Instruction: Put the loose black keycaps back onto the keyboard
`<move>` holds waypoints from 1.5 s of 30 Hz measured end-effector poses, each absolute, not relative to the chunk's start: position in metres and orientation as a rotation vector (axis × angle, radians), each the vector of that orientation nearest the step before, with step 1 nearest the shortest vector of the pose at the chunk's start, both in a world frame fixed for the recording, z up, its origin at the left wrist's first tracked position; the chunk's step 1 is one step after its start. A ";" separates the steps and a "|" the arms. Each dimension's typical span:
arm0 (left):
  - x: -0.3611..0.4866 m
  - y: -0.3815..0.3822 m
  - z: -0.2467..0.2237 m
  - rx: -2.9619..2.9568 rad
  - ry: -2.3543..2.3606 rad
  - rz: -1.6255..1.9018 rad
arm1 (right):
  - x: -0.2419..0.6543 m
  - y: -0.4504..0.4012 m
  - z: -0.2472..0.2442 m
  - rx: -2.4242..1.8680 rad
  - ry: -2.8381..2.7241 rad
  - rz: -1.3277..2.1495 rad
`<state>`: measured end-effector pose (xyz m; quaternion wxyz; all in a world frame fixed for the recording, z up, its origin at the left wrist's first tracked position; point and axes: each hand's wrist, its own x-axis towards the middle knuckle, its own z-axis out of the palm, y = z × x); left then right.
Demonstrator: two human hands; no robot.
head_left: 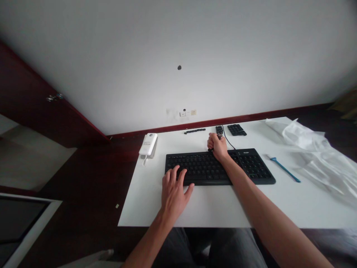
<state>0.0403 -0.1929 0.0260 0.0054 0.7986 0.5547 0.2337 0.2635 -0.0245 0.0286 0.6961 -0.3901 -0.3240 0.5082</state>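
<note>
Your legs [237,249] are resting nearest | spread left hand [173,191] seemingly bracing keyboard [200,171] | right hand [218,147] gripping dark item [220,136], probably working far keys | next: calling for steadiness

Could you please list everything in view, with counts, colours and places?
Table: one, white, centre
Keyboard: one, black, on table
Cable: one, black, behind keyboard
Keycap groups: three, black, table's back
Brush: one, blue, right of keyboard
Plastic sheeting: one, white, table's right
Corded device: one, white, table's back left
Wall: one, grey-white, ahead
Holes: two, dark, in wall
Socket plates: three, pale, low on wall
Baseboard: one, dark red, wall's foot
Door: one, dark red, left
Floor: one, dark, below
Trousers: one pair, dark grey, below table
Left hand: one, bare, fingers spread over keyboard's left
Right hand: one, bare, closed around a dark object, near keyboard's back edge
</note>
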 end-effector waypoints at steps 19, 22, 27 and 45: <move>0.043 -0.179 0.024 2.487 1.734 0.829 | 0.265 -0.022 0.022 -0.887 -0.747 1.107; 0.046 -0.183 0.022 2.502 1.760 0.841 | 0.265 -0.022 0.023 -0.881 -0.748 1.114; 0.045 -0.186 0.019 2.523 1.740 0.840 | 0.265 -0.023 0.024 -0.888 -0.755 1.107; 0.030 -0.114 0.057 2.279 1.739 0.920 | 0.264 -0.025 0.027 -0.874 -0.753 1.116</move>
